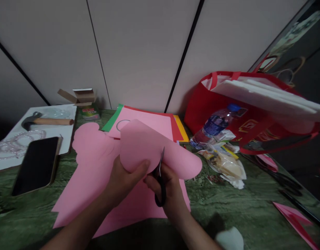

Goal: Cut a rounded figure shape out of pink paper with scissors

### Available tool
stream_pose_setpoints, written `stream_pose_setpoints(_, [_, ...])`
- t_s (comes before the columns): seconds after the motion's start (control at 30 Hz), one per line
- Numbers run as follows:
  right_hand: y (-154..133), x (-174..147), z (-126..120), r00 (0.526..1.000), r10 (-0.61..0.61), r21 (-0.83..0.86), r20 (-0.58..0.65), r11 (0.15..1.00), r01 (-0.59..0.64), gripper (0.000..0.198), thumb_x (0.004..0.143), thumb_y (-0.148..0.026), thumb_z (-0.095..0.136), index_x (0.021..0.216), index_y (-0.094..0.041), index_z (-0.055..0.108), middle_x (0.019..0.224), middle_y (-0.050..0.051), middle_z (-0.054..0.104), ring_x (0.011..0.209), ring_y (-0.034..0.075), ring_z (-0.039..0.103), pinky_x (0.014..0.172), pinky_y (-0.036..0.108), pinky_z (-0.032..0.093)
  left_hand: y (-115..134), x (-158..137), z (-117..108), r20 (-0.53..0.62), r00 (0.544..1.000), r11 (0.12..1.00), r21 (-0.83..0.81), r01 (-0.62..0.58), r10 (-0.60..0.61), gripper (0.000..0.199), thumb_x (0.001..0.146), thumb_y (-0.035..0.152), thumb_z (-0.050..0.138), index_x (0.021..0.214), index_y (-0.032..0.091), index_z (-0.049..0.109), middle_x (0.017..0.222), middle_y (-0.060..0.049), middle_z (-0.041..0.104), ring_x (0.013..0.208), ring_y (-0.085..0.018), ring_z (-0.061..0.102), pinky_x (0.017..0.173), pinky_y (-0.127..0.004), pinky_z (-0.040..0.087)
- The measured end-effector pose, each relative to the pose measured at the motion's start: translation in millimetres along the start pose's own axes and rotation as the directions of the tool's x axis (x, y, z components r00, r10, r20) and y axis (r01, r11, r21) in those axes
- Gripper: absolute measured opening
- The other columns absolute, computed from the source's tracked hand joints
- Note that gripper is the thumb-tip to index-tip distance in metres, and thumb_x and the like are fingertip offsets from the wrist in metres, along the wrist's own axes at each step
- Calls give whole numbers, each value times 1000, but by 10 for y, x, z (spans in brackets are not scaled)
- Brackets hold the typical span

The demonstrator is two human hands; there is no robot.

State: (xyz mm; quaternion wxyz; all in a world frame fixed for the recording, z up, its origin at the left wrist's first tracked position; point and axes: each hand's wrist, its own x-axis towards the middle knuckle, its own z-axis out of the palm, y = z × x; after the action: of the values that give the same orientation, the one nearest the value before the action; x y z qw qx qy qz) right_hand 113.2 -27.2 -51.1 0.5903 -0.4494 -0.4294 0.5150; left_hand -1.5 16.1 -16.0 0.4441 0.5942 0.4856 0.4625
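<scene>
My left hand [127, 180] grips a sheet of pink paper [141, 146], thumb on top, and the sheet curls up over the table. In my right hand [171, 191] is a pair of scissors [161, 187] with black handles; one blade shows against the pink paper, at the cut edge. The other blade is hidden behind the sheet. More pink sheets [94, 184] lie flat under both hands, and a pink shape with a scalloped outline [88, 139] lies at their upper left.
Behind lie green, red and yellow sheets [179, 126]. At left are a phone [36, 165], a hammer [53, 121], clear beads [19, 142] and a small opened box [89, 111]. A red bag [201, 104], a water bottle [214, 125] and plastic packets [224, 161] stand at right.
</scene>
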Motion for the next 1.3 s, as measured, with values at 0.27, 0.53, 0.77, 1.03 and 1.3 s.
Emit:
stream_pose_setpoints(0.27, [-24,-3,-8,1000,6,-56,-26,998,-8,24,70,-38,68,67,-18,54,57,-3,53,51,11,43,47,25,35,-12,2,-11,33,999,1000,-21,11,-11,16,69,30,64,70,15,62,52,-1,65,49,-17,62,44,-25,51])
stream_pose_setpoints(0.53, [-84,14,-9,999,36,-56,-5,998,-37,24,68,-37,69,65,-19,53,54,-4,49,51,12,45,47,25,35,-20,10,-19,30,1000,1000,-7,8,-8,17,70,32,64,70,15,63,52,-1,64,49,-17,62,46,-25,51])
stream_pose_setpoints(0.77, [-58,14,-29,999,43,-75,1,996,-43,20,69,-32,68,65,-18,54,53,-5,48,50,10,44,46,23,34,-32,21,-25,46,999,999,-49,-5,7,17,71,31,64,73,15,63,57,-1,67,50,-16,63,45,-24,51])
stream_pose_setpoints(1.03, [-73,15,4,999,43,-39,-17,998,-44,22,68,-34,67,63,-19,52,48,-5,49,45,10,43,43,23,34,-64,44,-44,23,1000,999,-47,-3,4,17,71,30,65,78,14,63,62,-1,69,56,-17,64,49,-24,51])
stream_pose_setpoints(1.3, [-86,15,6,998,57,-50,-15,997,-57,21,67,-33,68,62,-19,52,46,-6,47,43,9,42,42,22,33,-65,60,-53,11,1000,997,-72,-21,22,17,71,30,66,79,16,62,65,-1,69,58,-16,65,49,-22,51])
